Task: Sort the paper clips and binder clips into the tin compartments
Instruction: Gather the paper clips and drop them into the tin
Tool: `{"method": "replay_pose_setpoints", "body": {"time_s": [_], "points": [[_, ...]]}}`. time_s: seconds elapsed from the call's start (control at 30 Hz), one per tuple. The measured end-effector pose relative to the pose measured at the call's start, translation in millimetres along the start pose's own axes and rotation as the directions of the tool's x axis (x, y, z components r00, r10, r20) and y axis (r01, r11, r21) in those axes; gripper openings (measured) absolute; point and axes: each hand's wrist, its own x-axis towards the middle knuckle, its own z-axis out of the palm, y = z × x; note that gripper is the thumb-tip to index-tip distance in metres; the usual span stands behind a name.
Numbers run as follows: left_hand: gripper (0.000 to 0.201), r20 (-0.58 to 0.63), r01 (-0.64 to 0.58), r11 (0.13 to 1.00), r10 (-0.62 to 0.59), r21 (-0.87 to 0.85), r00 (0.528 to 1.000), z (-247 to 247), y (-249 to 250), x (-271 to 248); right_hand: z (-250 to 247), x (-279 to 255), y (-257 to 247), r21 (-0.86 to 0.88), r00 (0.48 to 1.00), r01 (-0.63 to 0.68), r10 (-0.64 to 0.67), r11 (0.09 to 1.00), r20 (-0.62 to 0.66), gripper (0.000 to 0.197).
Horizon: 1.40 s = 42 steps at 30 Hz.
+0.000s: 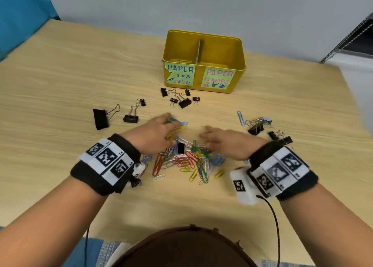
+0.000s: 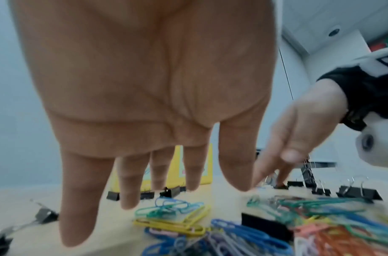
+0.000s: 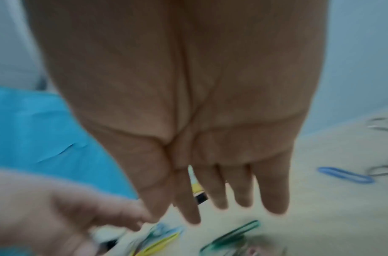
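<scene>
Tin (image 1: 203, 45) at table's (image 1: 60, 75) far middle, binder clips (image 1: 182, 100) before it, paper clips (image 1: 187, 160) nearer, under both hands (image 1: 153, 133).

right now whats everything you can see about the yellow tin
The yellow tin looks like painted metal, rectangular with rounded corners, open-topped, upright on the wooden table beyond the clips. A brown divider that looks like cardboard splits it in two. A torn green label fronts the left compartment, a "PAPER CLAMPS" label the right. Something wiry lies in the left compartment; the right looks empty. Neither hand touches it.
</scene>
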Motion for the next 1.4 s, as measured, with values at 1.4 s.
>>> {"method": "replay_pose_setpoints", "body": {"time_s": [1.4], "points": [[0.031,-0.381,-0.216,0.767,-0.04,-0.604,0.924,-72,17,0,-67,-11,6,0.773,0.855,0.39,0.115,0.5,-0.505,0.022]]}}
